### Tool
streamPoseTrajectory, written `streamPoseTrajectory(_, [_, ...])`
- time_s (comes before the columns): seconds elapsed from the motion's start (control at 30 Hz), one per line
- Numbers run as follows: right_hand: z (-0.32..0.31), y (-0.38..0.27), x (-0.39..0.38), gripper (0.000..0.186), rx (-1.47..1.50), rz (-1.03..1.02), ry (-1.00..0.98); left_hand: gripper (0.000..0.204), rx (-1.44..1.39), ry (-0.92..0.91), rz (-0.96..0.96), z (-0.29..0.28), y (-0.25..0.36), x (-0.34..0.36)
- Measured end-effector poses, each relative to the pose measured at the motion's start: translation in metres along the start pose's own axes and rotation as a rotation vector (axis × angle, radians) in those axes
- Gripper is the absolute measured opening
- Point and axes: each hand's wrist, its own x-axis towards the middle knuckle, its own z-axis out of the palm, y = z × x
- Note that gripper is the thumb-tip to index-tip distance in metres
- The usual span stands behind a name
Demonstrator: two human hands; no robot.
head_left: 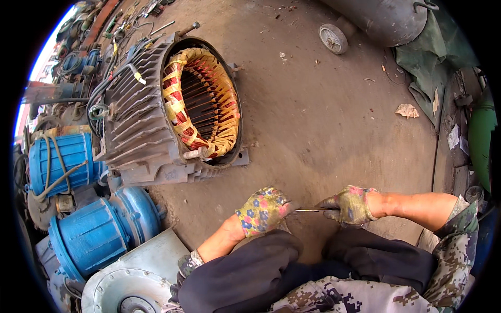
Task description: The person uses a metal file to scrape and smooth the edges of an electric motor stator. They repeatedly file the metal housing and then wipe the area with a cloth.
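Observation:
Above my knees, a thin, pale, straight strip [310, 210] spans the gap between my gloved hands; whether it is wire, cord or a rod I cannot make out. My left hand [264, 210], in a flowered work glove, pinches its left end. Closed on the other end is my right hand [350, 205], its glove worn and darkened at the fingers. Ahead and to the left lies a large finned motor housing [136, 112], apart from both hands. Its open end shows a ring of red winding [177, 107] bound with yellow tape [225, 133].
Two blue motors [94, 235] and a grey round metal housing [120, 284] crowd my left side. Cables and tools [138, 31] litter the far left. A small wheel [333, 39], a dark tank [386, 18] and a green tarp [430, 57] are at the far right.

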Motion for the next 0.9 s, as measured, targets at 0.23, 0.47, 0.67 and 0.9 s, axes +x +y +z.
streamPoseTrajectory(0.23, [0.006,0.023,0.019,0.039,-0.055,-0.046,-0.02,0.022,-0.055,0.158,-0.074,0.015,-0.003,0.005])
streamPoseTrajectory(0.47, [-0.008,0.006,0.021,0.045,0.136,-0.036,-0.037,0.011,-0.456,0.355,-0.468,0.031,-0.005,0.007])
streamPoseTrajectory(0.67, [-0.021,-0.006,0.056,0.049,0.321,0.025,0.193,0.024,-0.82,0.773,-0.779,0.042,-0.018,0.005])
streamPoseTrajectory(0.9, [0.025,0.054,0.278,0.046,-0.11,-0.375,0.79,0.027,-0.564,0.329,-0.911,0.002,0.008,-0.083])
